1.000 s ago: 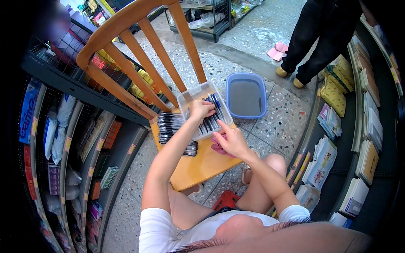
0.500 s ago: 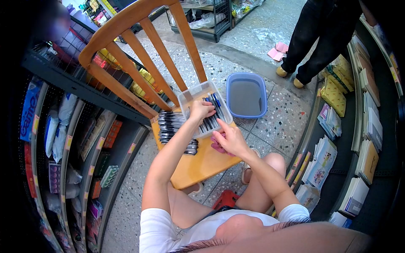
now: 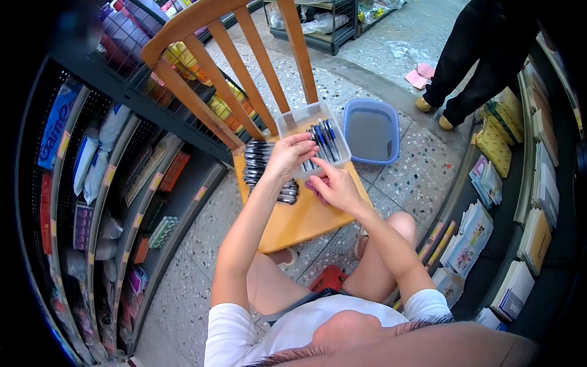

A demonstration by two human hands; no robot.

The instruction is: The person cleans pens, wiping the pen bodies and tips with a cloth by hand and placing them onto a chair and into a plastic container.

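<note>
A clear plastic box [image 3: 344, 144] holding several dark and blue pens [image 3: 326, 136] rests on the wooden chair seat [image 3: 293, 225]. Over the box's near left part is my left hand [image 3: 290, 156], its fingers pinched together; what they hold, if anything, is hidden. My right hand [image 3: 338, 191] is beside the box's near edge, closed round a crumpled pink cloth [image 3: 318, 188], its index finger reaching toward my left fingertips. A stack of dark-capped clear pens [image 3: 259, 164] lies on the seat left of the box, partly behind my left forearm.
A blue tub [image 3: 370, 133] of greyish water stands on the speckled floor right of the chair. The slatted chair back [image 3: 238, 67] rises behind. Goods shelves [image 3: 131, 183] curve along the left, notebook shelves [image 3: 471, 238] along the right. Another person's legs [image 3: 474, 67] are at the upper right.
My left hand has lifted from among the pens and drawn back toward the box's near side, fingers closer together. My right hand stays by it with the cloth. The whole view has shifted slightly.
</note>
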